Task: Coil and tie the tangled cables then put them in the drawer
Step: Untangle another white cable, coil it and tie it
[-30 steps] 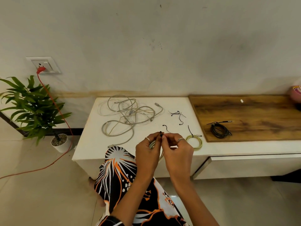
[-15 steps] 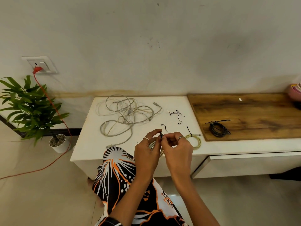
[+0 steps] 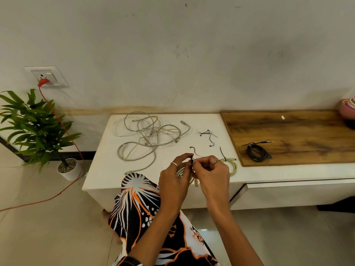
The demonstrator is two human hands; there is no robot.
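Observation:
My left hand (image 3: 173, 175) and my right hand (image 3: 212, 172) meet over the front edge of the white cabinet top (image 3: 107, 160). Both pinch a small black tie (image 3: 191, 160) at the top of a coiled whitish cable (image 3: 181, 169) that hangs between them, mostly hidden by the hands. A tangled heap of grey cables (image 3: 148, 135) lies behind on the left. A yellow-green coiled cable (image 3: 232, 166) lies just right of my right hand. A tied black coiled cable (image 3: 257, 153) rests on the wooden board (image 3: 297, 131). Loose black ties (image 3: 208, 134) lie further back.
A drawer (image 3: 295, 192) stands slightly open under the cabinet top at the right. A potted plant (image 3: 36, 129) and an orange cord (image 3: 63, 127) plugged into a wall socket are at the left. A pink bowl (image 3: 347, 110) sits at the far right edge.
Both hands stay together at the tie on the coil; the fingers shift slightly. The camera has tilted a little.

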